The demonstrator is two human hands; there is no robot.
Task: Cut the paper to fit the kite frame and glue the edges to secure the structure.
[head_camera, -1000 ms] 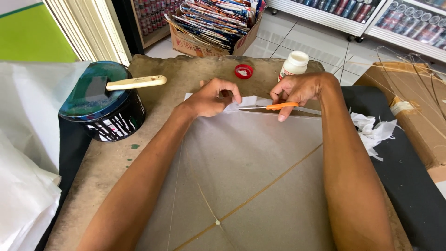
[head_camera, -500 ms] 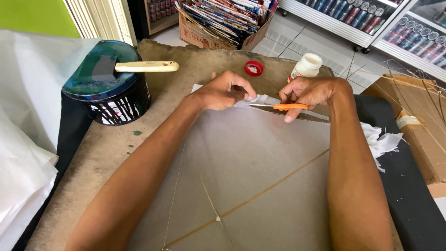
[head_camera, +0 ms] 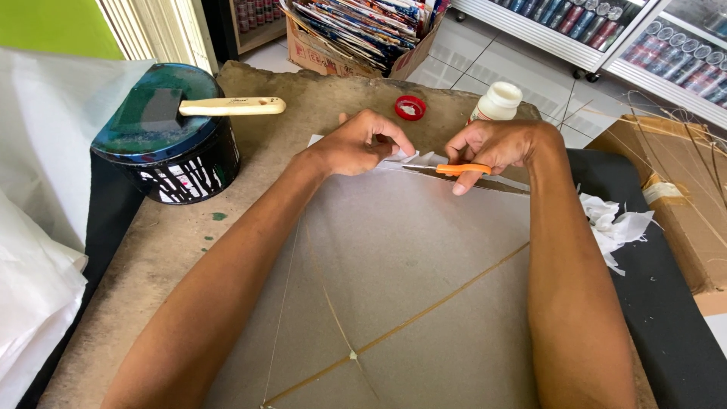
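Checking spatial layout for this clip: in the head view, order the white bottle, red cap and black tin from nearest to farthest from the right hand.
1. White bottle, just beyond the right hand.
2. Red cap, farther left.
3. Black tin, far left.

Scissors: orange handle. Paper sheet: translucent grey-white. Cap: red. Bottle: white. Tin: black with white streaks, green-blue lid. Bench: brown.
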